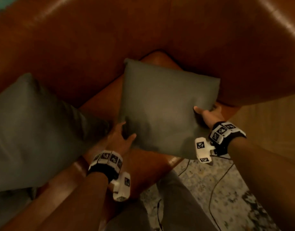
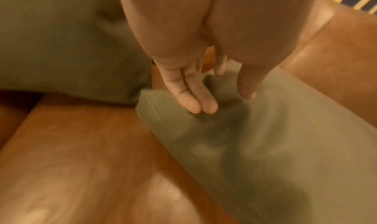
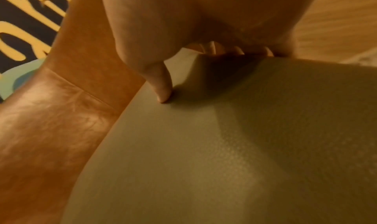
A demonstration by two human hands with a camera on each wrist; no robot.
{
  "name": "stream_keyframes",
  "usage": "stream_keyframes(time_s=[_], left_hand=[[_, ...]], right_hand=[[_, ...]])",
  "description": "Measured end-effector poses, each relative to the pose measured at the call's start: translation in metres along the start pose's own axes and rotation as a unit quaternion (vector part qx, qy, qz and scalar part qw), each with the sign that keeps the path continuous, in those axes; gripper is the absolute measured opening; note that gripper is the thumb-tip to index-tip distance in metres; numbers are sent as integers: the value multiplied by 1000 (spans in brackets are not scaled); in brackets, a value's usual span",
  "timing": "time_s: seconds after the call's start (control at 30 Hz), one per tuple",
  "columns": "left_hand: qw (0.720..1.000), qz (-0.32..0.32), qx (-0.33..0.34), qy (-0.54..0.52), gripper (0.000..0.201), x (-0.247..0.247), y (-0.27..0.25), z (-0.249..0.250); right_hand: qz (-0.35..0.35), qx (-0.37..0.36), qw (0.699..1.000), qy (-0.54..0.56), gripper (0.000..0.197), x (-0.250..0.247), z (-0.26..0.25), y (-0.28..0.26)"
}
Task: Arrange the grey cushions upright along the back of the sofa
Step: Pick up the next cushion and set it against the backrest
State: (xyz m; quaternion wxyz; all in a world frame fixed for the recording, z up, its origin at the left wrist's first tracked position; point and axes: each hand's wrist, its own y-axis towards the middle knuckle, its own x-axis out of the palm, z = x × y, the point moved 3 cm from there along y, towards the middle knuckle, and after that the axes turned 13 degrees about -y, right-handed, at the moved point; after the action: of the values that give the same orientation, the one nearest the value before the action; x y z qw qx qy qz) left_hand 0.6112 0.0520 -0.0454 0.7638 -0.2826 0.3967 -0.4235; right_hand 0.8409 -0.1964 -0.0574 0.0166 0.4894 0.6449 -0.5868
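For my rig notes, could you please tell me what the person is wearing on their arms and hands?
Both forearms are bare, no sleeves, no gloves. Each wrist carries a black band ringed with white blocks bearing black square markers. A white camera housing, also marker-tagged, juts from each band. The left hand and right hand wear nothing else.

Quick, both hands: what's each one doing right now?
Left hand: grips the grey cushion at its left edge.
Right hand: grips the same cushion's right edge, thumb on its face.
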Motion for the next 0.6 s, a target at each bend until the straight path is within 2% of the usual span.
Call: stream_keyframes(time_s=[0.1,0.17,0.2,0.23,0.3,0.33,0.37,0.4,0.43,0.47,0.53,0.6], left_hand=[[994,-61,1,96,62,8,-16,-2],[964,-134,8,229,47,8,-11,4],[948,-137,25,285,35,6,-4,14],[940,-107,58,318,26,2,7,30],[939,3,160,304,25,-4,34,73],[937,41,208,279,31,-5,49,96],[931,49,238,271,43,-4,63,118],[928,28,239,285,59,-1,79,136],[927,-5,211,310,74,1,94,146],[926,-39,171,335,86,2,107,150],[916,-70,118,377,96,-1,128,146],[905,-67,88,412,102,-11,136,131]], right_hand=[[-14,-45,998,-35,90,-13,3,-2],[-20,-59,997,-40,79,-19,19,-6],[-5,-59,997,-42,73,-23,30,-10],[28,-50,998,-33,72,-26,45,-14],[109,7,994,11,81,-28,82,-23],[123,65,989,45,83,-23,101,-30],[107,129,982,83,83,-13,121,-35],[65,185,973,119,86,1,136,-39],[12,221,962,163,91,16,141,-43],[-22,226,953,203,99,28,143,-42],[-41,200,944,260,110,36,128,-35],[-10,168,948,269,98,31,106,-22]])
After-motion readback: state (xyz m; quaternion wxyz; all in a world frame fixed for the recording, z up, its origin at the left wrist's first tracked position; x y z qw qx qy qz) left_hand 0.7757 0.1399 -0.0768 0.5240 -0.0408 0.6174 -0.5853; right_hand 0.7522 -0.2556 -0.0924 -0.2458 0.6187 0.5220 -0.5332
